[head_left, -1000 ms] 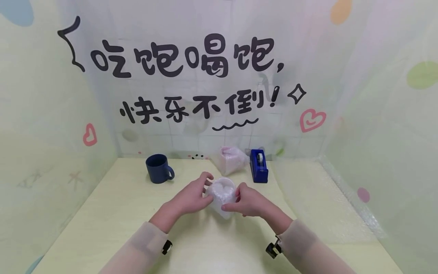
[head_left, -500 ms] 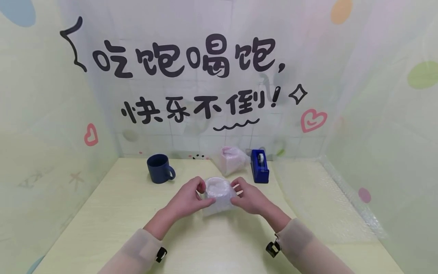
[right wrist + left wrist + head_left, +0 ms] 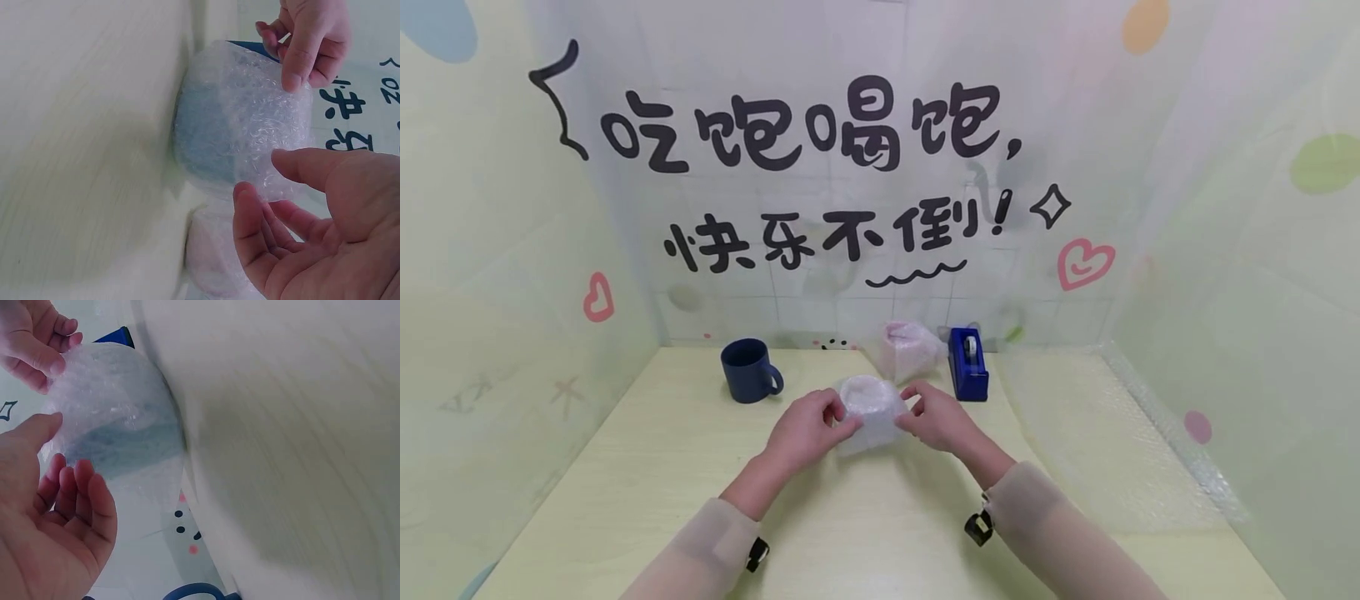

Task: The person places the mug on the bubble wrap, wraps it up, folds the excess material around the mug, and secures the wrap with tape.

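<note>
A bubble-wrapped bundle (image 3: 871,417) stands on the table between my two hands, its rounded top facing up in the head view. Through the clear wrap a bluish band shows low on the object inside (image 3: 206,134); its exact kind is hidden. On its left side, my left hand (image 3: 807,427) holds the wrap between thumb and curled fingers. Opposite, my right hand (image 3: 938,421) pinches the wrap near the top edge, as the right wrist view shows from close by.
A dark blue mug (image 3: 749,371) stands at the back left. Behind the bundle lies another wrapped, pinkish item (image 3: 910,350), beside a blue tape dispenser (image 3: 968,367). A bubble wrap sheet (image 3: 1105,450) covers the table's right side. Printed walls enclose the back and sides.
The bundle has turned in my hands, and its loose pointed lower end is no longer seen. Both hands have shifted it slightly left and farther back.
</note>
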`<state>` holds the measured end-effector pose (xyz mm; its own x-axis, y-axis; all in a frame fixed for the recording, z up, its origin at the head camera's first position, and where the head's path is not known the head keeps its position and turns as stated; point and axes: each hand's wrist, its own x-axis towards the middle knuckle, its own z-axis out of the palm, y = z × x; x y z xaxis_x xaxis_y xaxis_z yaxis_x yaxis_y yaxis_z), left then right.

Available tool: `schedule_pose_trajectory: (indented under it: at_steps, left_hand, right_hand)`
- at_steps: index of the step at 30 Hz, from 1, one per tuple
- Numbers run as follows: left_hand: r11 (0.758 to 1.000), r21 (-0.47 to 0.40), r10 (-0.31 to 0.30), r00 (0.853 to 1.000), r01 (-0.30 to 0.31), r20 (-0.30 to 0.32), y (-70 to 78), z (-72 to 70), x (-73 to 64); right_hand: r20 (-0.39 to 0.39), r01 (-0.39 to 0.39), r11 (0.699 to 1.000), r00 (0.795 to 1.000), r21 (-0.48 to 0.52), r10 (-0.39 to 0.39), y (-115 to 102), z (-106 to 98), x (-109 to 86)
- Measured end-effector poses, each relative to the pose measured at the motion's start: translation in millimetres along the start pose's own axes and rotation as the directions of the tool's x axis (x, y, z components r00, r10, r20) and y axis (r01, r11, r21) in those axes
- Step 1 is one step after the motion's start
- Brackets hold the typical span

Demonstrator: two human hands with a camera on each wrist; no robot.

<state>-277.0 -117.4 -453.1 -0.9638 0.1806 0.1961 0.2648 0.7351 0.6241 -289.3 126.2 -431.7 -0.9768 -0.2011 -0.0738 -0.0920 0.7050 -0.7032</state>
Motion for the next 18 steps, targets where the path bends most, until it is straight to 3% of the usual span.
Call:
schedule_pose_trajectory:
  at_steps: [10, 15, 18]
  left_hand:
    - [0.988, -0.107, -0.123, 0.989, 0.114, -0.079, -7.9, 5.7, 23.9]
    - [0.990, -0.114, -0.101, 0.979, 0.081, -0.178, -12.1, 12.4, 34.6]
    - [0.990, -0.127, -0.082, 0.982, 0.061, -0.170, -15.7, 14.9, 40.5]
  right_hand:
    - [-0.159, 0.042, 0.999, 0.987, 0.024, -0.037, -11.0, 21.8, 35.3]
    - [-0.232, 0.076, 0.993, 0.971, 0.086, -0.054, -14.1, 28.1, 50.4]
    - [-0.235, 0.102, 0.984, 0.970, 0.148, -0.065, -14.5, 30.5, 56.5]
